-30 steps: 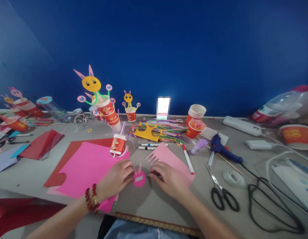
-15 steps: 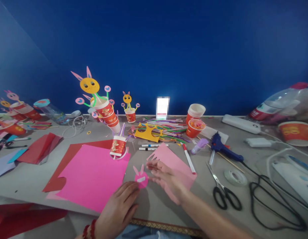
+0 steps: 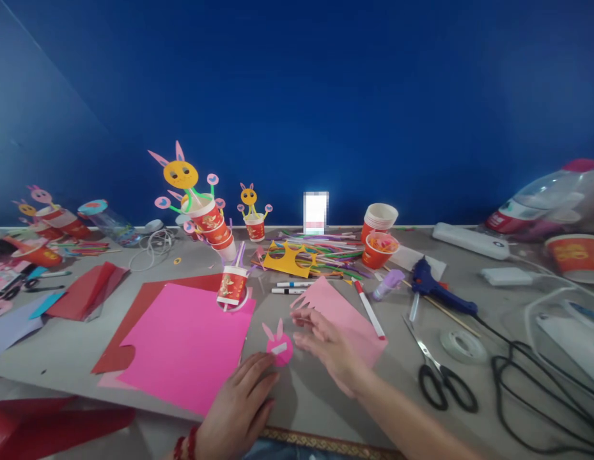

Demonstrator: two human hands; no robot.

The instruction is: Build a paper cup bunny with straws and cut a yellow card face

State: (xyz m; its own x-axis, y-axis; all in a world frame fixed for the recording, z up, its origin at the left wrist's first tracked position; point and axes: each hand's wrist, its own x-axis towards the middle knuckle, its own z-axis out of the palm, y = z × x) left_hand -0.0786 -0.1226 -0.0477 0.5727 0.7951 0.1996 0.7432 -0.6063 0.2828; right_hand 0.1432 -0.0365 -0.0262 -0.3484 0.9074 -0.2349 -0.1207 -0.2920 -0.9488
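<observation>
A pink paper rabbit head (image 3: 283, 355), a round disc with two lighter pink ears and a pale strip across it, lies on the table in front of me. My left hand (image 3: 245, 395) rests beside it, fingers stretched out and fingertips at the disc's left edge. To the right of the disc hovers my right hand (image 3: 328, 348), fingers apart and holding nothing. Under that hand is a light pink sheet (image 3: 342, 313) with a jagged cut edge. Left of the rabbit head, a bright pink sheet (image 3: 186, 345) overlaps a red sheet (image 3: 117, 348).
Scissors (image 3: 433, 364), clear tape (image 3: 463, 346) and a blue glue gun (image 3: 438, 291) with a looping cord lie right. A decorated red cup (image 3: 232, 286) stands beyond the pink sheet. Behind are stacked-cup figures (image 3: 213, 220), a yellow paper scrap (image 3: 289, 259) and colourful sticks (image 3: 337, 249).
The view has shifted slightly, so everything sits a little lower and further right. Both hands keep nearly the same pose around the rabbit head.
</observation>
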